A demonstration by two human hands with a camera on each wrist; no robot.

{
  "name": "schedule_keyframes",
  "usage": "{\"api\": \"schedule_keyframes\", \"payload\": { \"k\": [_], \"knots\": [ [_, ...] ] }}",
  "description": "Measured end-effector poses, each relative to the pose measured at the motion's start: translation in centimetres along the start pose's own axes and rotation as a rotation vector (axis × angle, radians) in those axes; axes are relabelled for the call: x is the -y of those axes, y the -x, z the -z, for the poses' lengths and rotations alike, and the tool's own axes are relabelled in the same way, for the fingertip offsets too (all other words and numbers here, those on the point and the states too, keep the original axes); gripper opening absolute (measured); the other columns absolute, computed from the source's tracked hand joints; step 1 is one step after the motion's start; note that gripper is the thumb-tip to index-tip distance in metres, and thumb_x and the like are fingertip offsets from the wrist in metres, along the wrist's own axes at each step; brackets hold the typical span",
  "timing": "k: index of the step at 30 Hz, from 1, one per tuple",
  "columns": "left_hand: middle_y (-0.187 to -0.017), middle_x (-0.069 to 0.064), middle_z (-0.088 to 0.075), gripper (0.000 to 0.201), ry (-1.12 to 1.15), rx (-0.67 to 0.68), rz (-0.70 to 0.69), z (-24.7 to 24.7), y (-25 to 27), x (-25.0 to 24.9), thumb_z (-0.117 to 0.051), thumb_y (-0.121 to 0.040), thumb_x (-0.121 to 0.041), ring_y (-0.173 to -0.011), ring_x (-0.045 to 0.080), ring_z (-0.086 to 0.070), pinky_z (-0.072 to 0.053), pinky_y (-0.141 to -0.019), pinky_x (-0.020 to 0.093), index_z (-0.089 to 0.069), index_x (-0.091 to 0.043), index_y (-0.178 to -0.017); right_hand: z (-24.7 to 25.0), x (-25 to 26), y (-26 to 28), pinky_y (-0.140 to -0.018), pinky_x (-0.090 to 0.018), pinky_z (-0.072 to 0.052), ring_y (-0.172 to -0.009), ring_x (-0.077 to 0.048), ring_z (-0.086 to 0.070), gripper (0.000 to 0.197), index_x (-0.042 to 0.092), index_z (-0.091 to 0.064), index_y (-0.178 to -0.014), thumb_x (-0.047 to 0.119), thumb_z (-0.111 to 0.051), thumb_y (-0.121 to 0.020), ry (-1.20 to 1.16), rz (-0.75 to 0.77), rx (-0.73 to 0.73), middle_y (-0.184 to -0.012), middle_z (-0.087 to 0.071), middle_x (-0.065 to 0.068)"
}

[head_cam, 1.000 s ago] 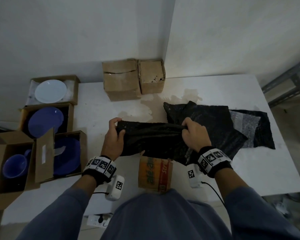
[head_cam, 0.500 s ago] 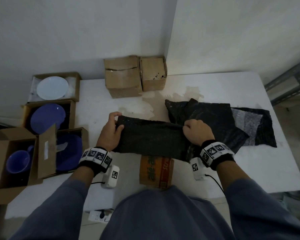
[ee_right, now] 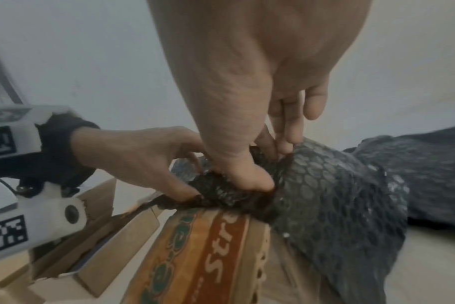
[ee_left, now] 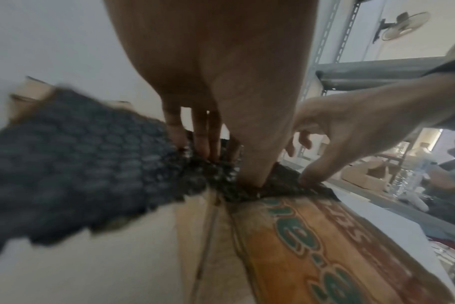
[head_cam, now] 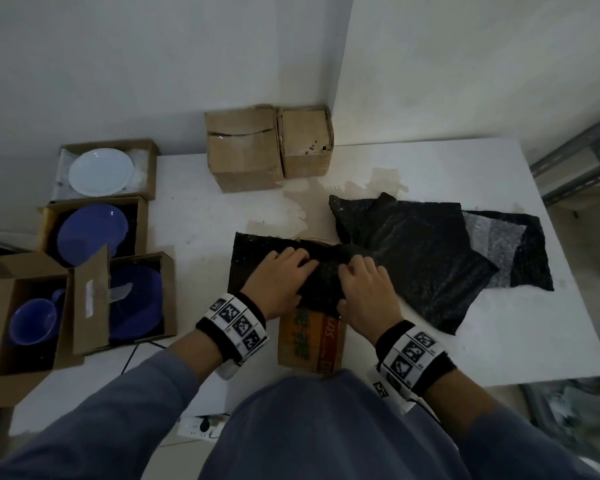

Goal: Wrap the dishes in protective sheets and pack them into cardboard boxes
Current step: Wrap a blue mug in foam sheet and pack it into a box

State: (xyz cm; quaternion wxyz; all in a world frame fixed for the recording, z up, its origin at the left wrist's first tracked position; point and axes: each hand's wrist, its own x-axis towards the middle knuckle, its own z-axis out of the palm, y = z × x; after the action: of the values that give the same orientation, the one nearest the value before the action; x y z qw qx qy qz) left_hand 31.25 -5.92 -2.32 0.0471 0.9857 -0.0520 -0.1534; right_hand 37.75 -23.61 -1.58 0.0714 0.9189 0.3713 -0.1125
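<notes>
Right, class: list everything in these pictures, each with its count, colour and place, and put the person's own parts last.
Black bubble wrap sheet: one, over the printed box, both hands pushing it in.
Printed cardboard box: one, orange and green, table's near edge.
Spare bubble wrap sheets: pile, black, right.
Closed cardboard boxes: two, brown, far corner.
White plate: one, open box, far left.
Blue plate: one, next box.
Blue bowl: one, third box.
Blue cup: one, nearest left box.
Table: one, white.
Left hand; right hand: fingers pressing the wrap.
</notes>
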Motion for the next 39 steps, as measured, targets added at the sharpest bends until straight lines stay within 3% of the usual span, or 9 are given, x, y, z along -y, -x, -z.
{"api": "schedule_keyframes", "payload": {
  "k": [3,8,12,14,19,26,31,34,39],
  "knots": [
    [-0.148,0.007,-0.037,0.078,-0.126,0.039,0.071,-0.5,-0.7,-0.9,-0.068,-0.086,-0.033,-0.13,0.026,-0.04,-0.034,-0.102,0.039,-0.03,-0.014,-0.151,-0.1,0.7,-0.3,-0.069,-0.038,-0.041,-0.085,-0.029,-0.052,0.04,0.012,-0.062,-0.092,0.03,-0.074,-0.059,0.03,-0.036,0.033,-0.094,-0.054,-0.01],
    [-0.145,0.01,-0.041,0.079,-0.255,0.145,0.135,-0.9,-2.0,-1.9,-0.069,-0.085,-0.028,-0.129,0.028,-0.041,-0.032,-0.104,0.044,-0.028,-0.009,-0.149,1.0,1.5,-2.0,-0.085,-0.04,-0.039,-0.099,-0.027,-0.048,0.036,0.013,-0.058,-0.109,0.036,-0.064,-0.083,0.174,0.003,0.131,-0.108,-0.052,-0.009],
    [-0.135,0.008,-0.051,0.054,-0.267,0.208,0.145,-1.1,-3.1,-2.8,-0.061,-0.091,-0.025,-0.124,0.027,-0.046,-0.03,-0.105,0.045,-0.041,-0.011,-0.139,0.9,2.5,-2.9,-0.083,-0.039,-0.038,-0.097,-0.028,-0.048,0.019,0.014,-0.062,-0.105,0.026,-0.053,-0.093,0.264,0.034,0.204,-0.106,-0.053,-0.011],
    [-0.13,0.007,-0.056,0.052,-0.234,0.218,0.144,-0.9,-3.6,-2.7,-0.061,-0.091,-0.027,-0.121,0.026,-0.051,-0.03,-0.105,0.045,-0.041,-0.013,-0.137,0.7,3.0,-3.3,-0.082,-0.038,-0.038,-0.097,-0.027,-0.049,0.019,0.015,-0.062,-0.105,0.023,-0.047,-0.097,0.289,0.031,0.233,-0.107,-0.054,-0.01],
    [-0.113,0.002,-0.063,0.056,-0.109,0.213,0.106,-0.4,-3.8,-1.6,-0.068,-0.08,-0.023,-0.105,0.025,-0.058,-0.025,-0.099,0.044,-0.044,-0.016,-0.13,0.4,3.1,-3.9,-0.082,-0.037,-0.04,-0.099,-0.028,-0.053,0.019,0.014,-0.06,-0.109,0.024,-0.047,-0.098,0.296,0.054,0.234,-0.108,-0.058,-0.009],
    [-0.112,0.001,-0.063,0.08,-0.038,0.139,0.082,-0.6,-3.1,-1.4,-0.066,-0.076,-0.017,-0.101,0.027,-0.06,-0.023,-0.092,0.041,-0.032,-0.018,-0.147,0.1,2.8,-3.6,-0.087,-0.035,-0.041,-0.103,-0.027,-0.049,0.028,0.011,-0.053,-0.119,0.023,-0.054,-0.093,0.209,0.03,0.223,-0.114,-0.051,-0.011],
    [-0.131,-0.002,-0.053,0.07,-0.025,0.005,0.072,-0.3,-2.0,-1.2,-0.063,-0.081,-0.013,-0.122,0.024,-0.047,-0.022,-0.097,0.045,-0.038,-0.024,-0.146,1.1,2.2,-3.2,-0.097,-0.041,-0.037,-0.112,-0.029,-0.048,0.029,0.017,-0.057,-0.118,0.027,-0.058,-0.091,0.192,0.068,0.141,-0.117,-0.057,-0.007],
    [-0.136,-0.001,-0.049,0.071,-0.11,0.059,0.128,0.3,-1.7,-1.4,-0.064,-0.081,-0.019,-0.131,0.027,-0.036,-0.025,-0.101,0.051,-0.033,-0.023,-0.145,1.6,1.8,-3.0,-0.093,-0.04,-0.035,-0.108,-0.027,-0.046,0.026,0.021,-0.054,-0.113,0.033,-0.057,-0.09,0.263,0.058,0.147,-0.11,-0.058,-0.003],
    [-0.138,0.004,-0.053,0.084,-0.184,0.181,0.136,-0.8,-3.0,-2.2,-0.067,-0.085,-0.028,-0.138,0.028,-0.032,-0.016,-0.113,0.053,-0.017,-0.016,-0.152,0.3,2.4,-3.2,-0.092,-0.041,-0.034,-0.104,-0.026,-0.046,0.031,0.018,-0.049,-0.119,0.033,-0.052,-0.092,0.296,0.086,0.17,-0.105,-0.055,-0.002]
  ]
}}
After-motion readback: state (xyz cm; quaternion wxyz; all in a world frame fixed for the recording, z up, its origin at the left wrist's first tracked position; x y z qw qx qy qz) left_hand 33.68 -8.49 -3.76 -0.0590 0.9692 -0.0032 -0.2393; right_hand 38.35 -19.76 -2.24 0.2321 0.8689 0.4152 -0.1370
